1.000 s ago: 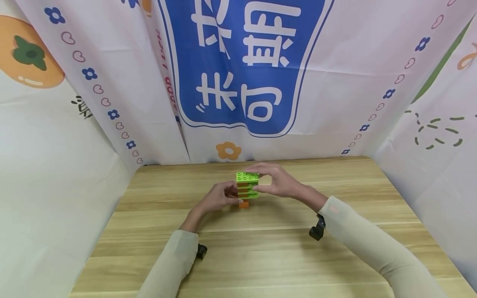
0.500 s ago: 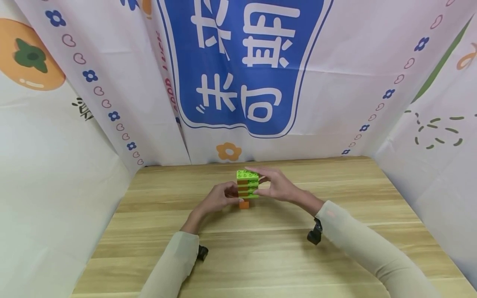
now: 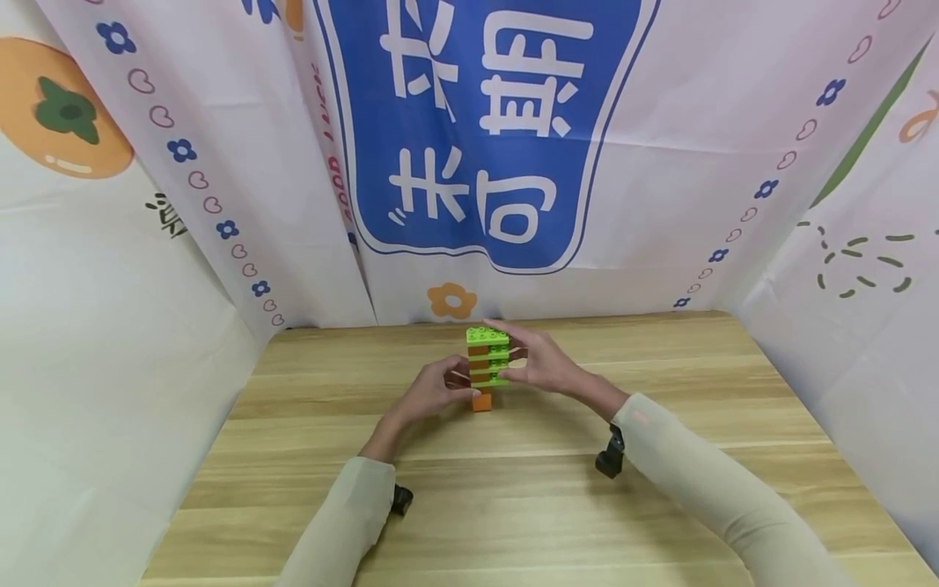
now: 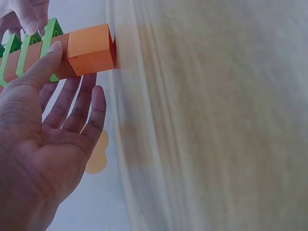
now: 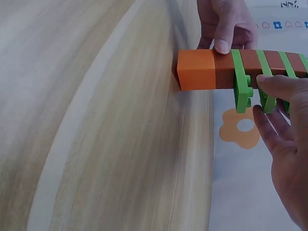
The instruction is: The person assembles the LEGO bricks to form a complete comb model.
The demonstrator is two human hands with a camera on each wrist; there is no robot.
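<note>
A stack of toy building blocks rises from an orange block (image 3: 482, 403) on the wooden table. Above that base, brown blocks (image 5: 224, 70) alternate with green studded plates (image 5: 240, 82), which jut out to the right. A green plate (image 3: 487, 335) with studs tops the stack. My left hand (image 3: 433, 390) pinches the lowest brown block, its thumb (image 4: 50, 60) in front and fingers behind. My right hand (image 3: 546, 359) grips the overhanging green plates from the right. Its index finger reaches over the top plate, and its thumb lies along the front. The right fingers are partly hidden behind the stack.
The wooden table (image 3: 469, 505) extends toward me and to both sides. A white printed cloth (image 3: 601, 293) hangs close behind the stack, and more cloth borders the table at left and right. Dark wrist cameras hang beneath both sleeves.
In the head view the stack's top has risen slightly and shows less of its studded face. My right hand has shifted a little up and left with it; the left hand stays almost still.
</note>
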